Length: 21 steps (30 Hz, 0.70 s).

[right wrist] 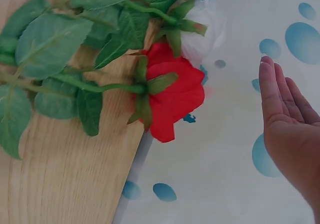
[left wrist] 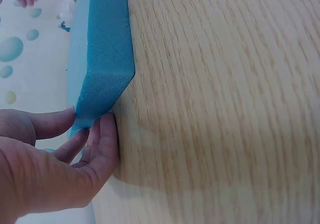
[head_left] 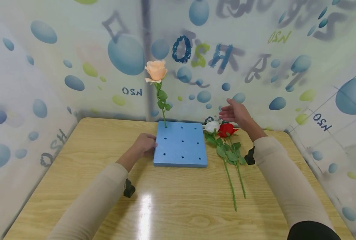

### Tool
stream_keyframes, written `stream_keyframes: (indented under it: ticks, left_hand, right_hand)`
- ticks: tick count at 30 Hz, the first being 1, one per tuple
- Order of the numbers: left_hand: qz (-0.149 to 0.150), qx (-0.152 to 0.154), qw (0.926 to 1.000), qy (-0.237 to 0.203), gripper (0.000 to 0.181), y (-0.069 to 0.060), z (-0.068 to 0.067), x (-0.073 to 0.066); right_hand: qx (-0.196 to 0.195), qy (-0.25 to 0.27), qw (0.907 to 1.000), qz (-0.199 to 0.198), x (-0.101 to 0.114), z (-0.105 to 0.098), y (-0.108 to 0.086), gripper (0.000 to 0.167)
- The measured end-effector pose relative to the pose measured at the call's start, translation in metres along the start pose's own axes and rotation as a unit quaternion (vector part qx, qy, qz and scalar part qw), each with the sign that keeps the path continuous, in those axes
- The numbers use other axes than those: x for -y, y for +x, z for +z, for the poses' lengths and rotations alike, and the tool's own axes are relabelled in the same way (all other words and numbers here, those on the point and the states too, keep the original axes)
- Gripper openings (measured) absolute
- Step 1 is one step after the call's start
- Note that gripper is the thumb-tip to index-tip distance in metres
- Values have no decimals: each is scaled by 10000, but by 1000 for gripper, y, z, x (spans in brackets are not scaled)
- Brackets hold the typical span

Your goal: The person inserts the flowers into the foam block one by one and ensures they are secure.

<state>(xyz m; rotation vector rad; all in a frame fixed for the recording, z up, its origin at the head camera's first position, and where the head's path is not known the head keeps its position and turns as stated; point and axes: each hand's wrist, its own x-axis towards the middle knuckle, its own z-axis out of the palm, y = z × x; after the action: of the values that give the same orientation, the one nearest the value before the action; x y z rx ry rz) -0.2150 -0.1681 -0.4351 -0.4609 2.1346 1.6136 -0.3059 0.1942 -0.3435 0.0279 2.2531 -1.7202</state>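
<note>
Blue board [left wrist: 110,38] cut off at left-wrist view's top

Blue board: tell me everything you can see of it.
The blue board is a thick, squarish slab, foam by its look, flat on the wooden table. Nine small holes form three rows of three; the peach rose stands in the back-left one, the other eight are empty. The left hand grips its left edge.
</note>
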Motion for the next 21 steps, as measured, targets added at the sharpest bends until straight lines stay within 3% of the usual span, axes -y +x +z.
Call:
stream_keyframes:
  ticks: [7,13,21]
  left_hand:
    - [-49,4,10000,-23,49,1,0,0]
    - [-88,4,9999,-112,47,1,0,1]
    - [-64,-11,10000,-2,47,0,-1,0]
  right_hand:
    - [29,-189,9998,8,-13,-4,-7,79]
    - [195,-651,9977,-43,-20,-9,-14,76]
    - [403,-1027,9937,178,-32,-19,-19,78]
